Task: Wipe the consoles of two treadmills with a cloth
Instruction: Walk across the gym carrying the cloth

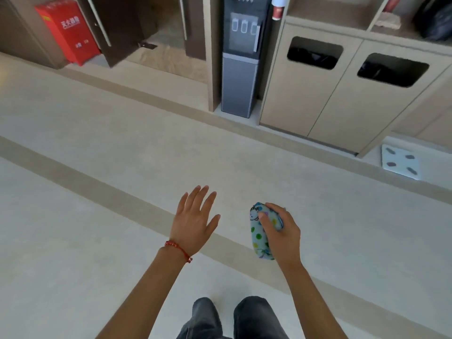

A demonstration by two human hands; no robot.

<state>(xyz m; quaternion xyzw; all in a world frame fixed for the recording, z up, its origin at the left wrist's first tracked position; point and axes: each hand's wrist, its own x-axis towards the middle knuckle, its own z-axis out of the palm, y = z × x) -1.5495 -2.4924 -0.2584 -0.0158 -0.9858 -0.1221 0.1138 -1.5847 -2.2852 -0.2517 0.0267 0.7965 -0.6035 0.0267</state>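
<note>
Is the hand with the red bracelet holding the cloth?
No, the left hand is open and empty; the right hand grips the cloth.

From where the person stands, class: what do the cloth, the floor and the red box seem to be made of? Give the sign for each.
Cloth: soft printed fabric, pale blue with coloured dots, bunched in the right hand's grip.
Floor: smooth, matte beige, perhaps vinyl or tile; darker bands cross it.
Red box: probably painted metal, judging by its flat glossy faces and crisp edges.
</note>
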